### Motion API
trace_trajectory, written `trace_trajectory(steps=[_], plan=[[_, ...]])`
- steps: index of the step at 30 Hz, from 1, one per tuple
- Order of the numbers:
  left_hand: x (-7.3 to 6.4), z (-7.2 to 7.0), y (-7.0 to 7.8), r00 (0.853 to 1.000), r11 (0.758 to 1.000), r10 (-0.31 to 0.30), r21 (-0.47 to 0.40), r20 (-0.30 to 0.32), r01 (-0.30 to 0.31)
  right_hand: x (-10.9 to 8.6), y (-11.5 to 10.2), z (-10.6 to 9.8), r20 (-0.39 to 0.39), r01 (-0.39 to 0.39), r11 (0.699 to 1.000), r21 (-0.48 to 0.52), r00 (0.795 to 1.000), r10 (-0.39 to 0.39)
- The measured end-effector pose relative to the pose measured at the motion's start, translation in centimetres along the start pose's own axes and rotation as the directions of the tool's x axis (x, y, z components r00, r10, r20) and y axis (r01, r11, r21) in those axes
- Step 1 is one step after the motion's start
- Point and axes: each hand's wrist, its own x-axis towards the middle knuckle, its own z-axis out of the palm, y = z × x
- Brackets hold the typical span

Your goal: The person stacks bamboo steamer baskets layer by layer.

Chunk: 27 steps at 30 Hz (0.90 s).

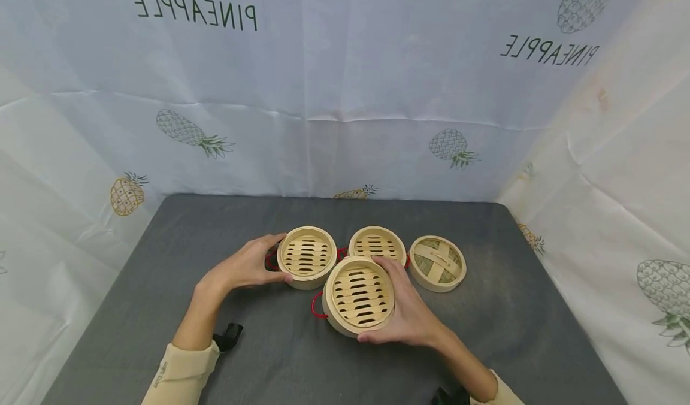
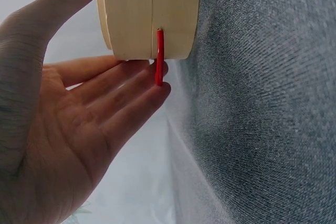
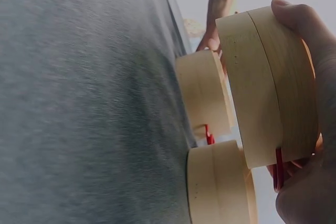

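Raised above the dark table, a round bamboo steamer basket (image 1: 336, 318) is in my right hand (image 1: 404, 312). The thumb lies at its near side and the fingers at its far side; a red cord loop (image 1: 314, 306) sticks out on its left. My left hand (image 1: 250, 264) spans another bamboo steamer basket (image 1: 306, 282) standing on the table, thumb at the front wall, fingers at the back. In the left wrist view, that basket's red loop (image 2: 159, 56) hangs by the fingertips. The slatted tops of both baskets face up, with nothing on them.
Behind the raised basket stands a third steamer basket (image 1: 377, 231), partly covered by it. To the right lies a woven bamboo lid (image 1: 438, 264) with a crossed strap. The grey table (image 1: 280, 357) meets a white pineapple-print curtain (image 1: 366, 153) at the back and sides.
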Motion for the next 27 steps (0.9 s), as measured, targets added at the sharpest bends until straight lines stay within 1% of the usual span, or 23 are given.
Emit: trace_trajectory(steps=[6, 15, 20, 27], plan=[[0.0, -0.1, 0.0, 1.0, 1.0, 0.01, -0.001, -0.004, -0.01, 1.2, 0.1, -0.1, -0.015, -0.003, 1.0, 0.031, 1.0, 0.004], [0.0, -0.1, -0.1, 1.0, 1.0, 0.023, 0.009, -0.011, -0.023, 2.5, 0.3, 0.5, -0.044, -0.012, 0.998, 0.062, 0.999, 0.015], [0.0, 0.0, -0.1, 1.0, 1.0, 0.028, 0.015, -0.013, -0.028, 3.4, 0.3, 0.5, -0.045, -0.01, 0.998, 0.061, 0.999, 0.013], [0.0, -0.1, -0.1, 0.999, 0.999, 0.034, 0.001, -0.01, -0.034, 4.7, 0.3, 0.4, -0.038, 0.002, 0.999, 0.053, 0.999, 0.0]])
